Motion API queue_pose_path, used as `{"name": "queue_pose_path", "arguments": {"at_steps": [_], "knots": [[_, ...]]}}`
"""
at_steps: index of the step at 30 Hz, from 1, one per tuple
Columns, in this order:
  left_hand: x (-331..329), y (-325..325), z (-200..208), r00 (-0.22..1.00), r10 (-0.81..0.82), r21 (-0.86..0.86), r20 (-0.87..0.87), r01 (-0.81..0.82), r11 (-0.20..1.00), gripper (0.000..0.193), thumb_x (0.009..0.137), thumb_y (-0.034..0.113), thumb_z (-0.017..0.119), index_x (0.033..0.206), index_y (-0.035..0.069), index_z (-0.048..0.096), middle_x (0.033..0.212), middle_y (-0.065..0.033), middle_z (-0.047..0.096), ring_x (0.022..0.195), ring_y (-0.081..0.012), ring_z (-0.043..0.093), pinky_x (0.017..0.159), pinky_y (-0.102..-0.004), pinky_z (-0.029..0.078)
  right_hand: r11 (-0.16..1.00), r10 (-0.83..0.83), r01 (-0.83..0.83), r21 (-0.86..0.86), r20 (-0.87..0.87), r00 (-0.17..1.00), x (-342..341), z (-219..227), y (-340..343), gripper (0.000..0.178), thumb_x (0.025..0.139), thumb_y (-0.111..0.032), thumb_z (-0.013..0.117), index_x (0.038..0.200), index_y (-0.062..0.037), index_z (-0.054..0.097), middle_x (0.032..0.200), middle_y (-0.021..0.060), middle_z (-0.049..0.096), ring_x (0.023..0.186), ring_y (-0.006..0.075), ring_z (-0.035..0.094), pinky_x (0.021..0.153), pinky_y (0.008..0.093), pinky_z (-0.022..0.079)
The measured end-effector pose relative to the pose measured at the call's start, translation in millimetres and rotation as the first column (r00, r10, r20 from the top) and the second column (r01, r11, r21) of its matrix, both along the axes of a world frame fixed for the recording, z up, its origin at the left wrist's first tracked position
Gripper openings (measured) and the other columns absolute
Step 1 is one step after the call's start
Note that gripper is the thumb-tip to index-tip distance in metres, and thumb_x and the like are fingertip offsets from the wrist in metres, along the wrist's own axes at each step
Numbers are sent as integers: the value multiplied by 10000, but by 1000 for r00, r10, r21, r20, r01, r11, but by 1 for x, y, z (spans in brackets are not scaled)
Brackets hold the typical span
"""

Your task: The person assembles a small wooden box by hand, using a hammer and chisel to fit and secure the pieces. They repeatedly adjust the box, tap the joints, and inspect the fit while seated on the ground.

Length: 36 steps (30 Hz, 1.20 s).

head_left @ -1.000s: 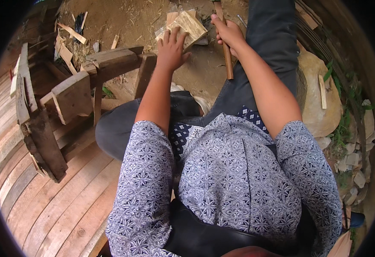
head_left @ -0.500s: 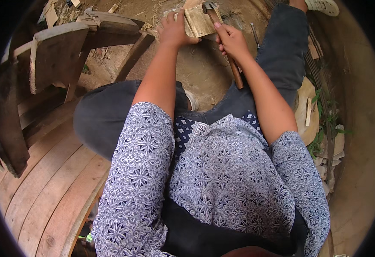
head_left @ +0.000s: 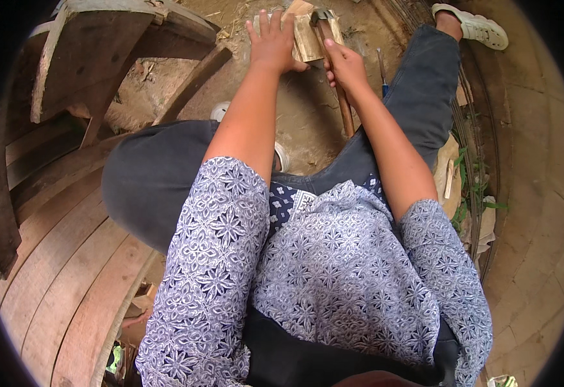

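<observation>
My right hand is wrapped round the wooden handle of a hammer. The hammer's metal head lies over the right part of a pale wooden block on the ground; whether it touches the wood I cannot tell. Against the block's left side rests my left hand, its fingers spread and stretched away from me, the thumb near the block's front edge. Just right of my right hand, a thin metal tool with a blue handle stands beside my right leg.
At the left are curved, dark wooden pieces and a slatted wooden surface. My right leg stretches out on the far right side. Long thin rods, stones and small plants lie beyond it. Wood chips are scattered on the ground.
My left hand has shifted slightly right on the block, its fingers spread wider. The hammer stays in my right hand over the block. The whole view has shifted a little.
</observation>
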<state>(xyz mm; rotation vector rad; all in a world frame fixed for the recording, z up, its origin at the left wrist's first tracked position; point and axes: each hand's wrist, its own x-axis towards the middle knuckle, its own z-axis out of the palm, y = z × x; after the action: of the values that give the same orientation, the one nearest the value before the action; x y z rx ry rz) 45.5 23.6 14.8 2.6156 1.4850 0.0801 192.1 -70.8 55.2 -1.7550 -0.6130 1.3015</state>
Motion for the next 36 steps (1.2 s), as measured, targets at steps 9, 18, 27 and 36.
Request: {"name": "queue_pose_path", "arguments": {"at_steps": [9, 18, 27, 36], "knots": [[-4, 13, 14, 985, -165, -67, -46, 161, 985, 1180, 549, 541, 909, 1538, 384, 284, 1517, -110, 392, 1374, -335, 421, 1165, -605, 250, 966, -247, 256, 37, -154, 957, 25, -7, -13, 396, 989, -446, 597, 987, -59, 679, 699, 2, 588, 494, 66, 540, 427, 227, 450], [-14, 17, 10, 983, -183, -37, 26, 184, 982, 1160, 529, 464, 936, 1516, 343, 338, 1483, -134, 423, 1364, -349, 424, 1138, -577, 304, 979, -153, 171, 115, -150, 977, 7, -6, -11, 389, 984, -440, 605, 990, -59, 686, 704, 3, 594, 503, 69, 554, 437, 232, 466], [-12, 20, 25, 984, -172, -119, -41, 166, 979, 1187, 495, 477, 933, 1514, 315, 346, 1464, -152, 426, 1356, -366, 412, 1103, -557, 329, 984, -36, 47, 174, -66, 997, -15, 4, -17, 394, 981, -408, 610, 1159, -70, 706, 648, -2, 575, 466, 71, 543, 419, 243, 459], [-18, 23, 14, 979, -193, -86, 58, 198, 976, 1181, 481, 484, 898, 1501, 213, 369, 1466, -160, 404, 1352, -392, 376, 1090, -542, 298, 966, -54, 36, 256, 64, 996, -29, 15, -20, 388, 986, -383, 607, 1152, -46, 704, 624, -6, 571, 438, 89, 528, 405, 272, 442]]}}
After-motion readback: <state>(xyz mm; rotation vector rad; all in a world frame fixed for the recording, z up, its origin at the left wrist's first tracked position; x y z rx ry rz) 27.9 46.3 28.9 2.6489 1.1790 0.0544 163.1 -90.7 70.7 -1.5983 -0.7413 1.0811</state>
